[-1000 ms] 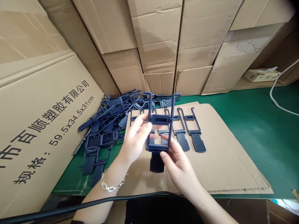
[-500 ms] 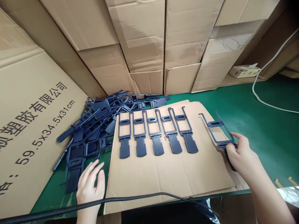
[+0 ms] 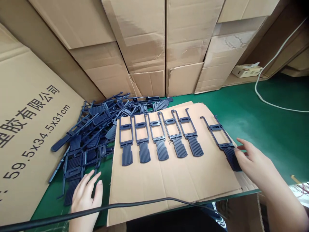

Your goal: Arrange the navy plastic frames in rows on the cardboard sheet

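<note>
Several dark blue plastic frames with ribbed paddles, one of them the leftmost frame (image 3: pixel 127 155), lie in a row on a flat cardboard sheet (image 3: pixel 173 183). Apart from the row, at the sheet's right edge, lies another frame (image 3: pixel 232 158). My right hand (image 3: pixel 251 159) is beside its paddle, fingers apart and nothing held. At the lower left, my left hand (image 3: pixel 88 193) has its fingers spread and holds nothing. It is just below a tangled pile of the same frames (image 3: pixel 96 129).
Tall cardboard boxes (image 3: pixel 142 38) stand behind the green table (image 3: pixel 265 129), and a printed carton (image 3: pixel 31 129) leans at left. A black cable (image 3: pixel 135 203) crosses the front. At the back right are a tissue box (image 3: pixel 247 70) and a white cable (image 3: pixel 256 87).
My right hand has let go of the separate frame, which now lies flat on the sheet. The whole view has shifted slightly, and my left hand is a little lower and further left.
</note>
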The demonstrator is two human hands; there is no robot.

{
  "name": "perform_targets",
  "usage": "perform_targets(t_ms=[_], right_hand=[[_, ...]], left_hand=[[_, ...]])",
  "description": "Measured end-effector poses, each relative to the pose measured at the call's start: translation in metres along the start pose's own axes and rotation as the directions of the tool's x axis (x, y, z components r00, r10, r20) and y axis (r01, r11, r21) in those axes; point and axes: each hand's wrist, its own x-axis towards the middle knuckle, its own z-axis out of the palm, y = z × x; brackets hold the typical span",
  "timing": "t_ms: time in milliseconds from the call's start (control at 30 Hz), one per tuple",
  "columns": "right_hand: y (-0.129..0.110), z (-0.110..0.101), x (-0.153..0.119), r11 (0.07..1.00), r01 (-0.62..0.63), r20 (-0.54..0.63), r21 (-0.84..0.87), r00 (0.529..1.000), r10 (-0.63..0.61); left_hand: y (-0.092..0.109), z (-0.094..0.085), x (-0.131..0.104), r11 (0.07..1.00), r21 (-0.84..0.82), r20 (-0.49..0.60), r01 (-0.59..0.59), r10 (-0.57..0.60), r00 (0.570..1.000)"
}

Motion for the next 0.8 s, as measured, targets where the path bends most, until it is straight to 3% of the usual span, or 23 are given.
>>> perform_targets(t_ms=[133,333,500,800], right_hand=[[0.006,0.012,0.009,0.987,0.163,-0.082,0.0,0.983,-0.162],[0.012,0.046,0.025,0.952,0.3,-0.043,0.052,0.954,-0.298],[0.002,0.056,0.036,0.891,0.454,-0.094,0.033,0.889,-0.449],[-0.031,0.052,0.048,0.898,0.439,-0.073,0.011,0.896,-0.437]], left_hand=[[0.001,0.001,-0.002,1.0,0.001,-0.017,0.015,-0.015,1.0],[0.001,0.004,-0.009,0.997,-0.047,-0.002,0.067,-0.067,0.998],[-0.002,0.009,-0.012,0.99,-0.078,0.043,0.115,-0.112,0.993],[0.001,0.003,-0.01,0.971,-0.105,0.073,0.217,-0.21,0.975]])
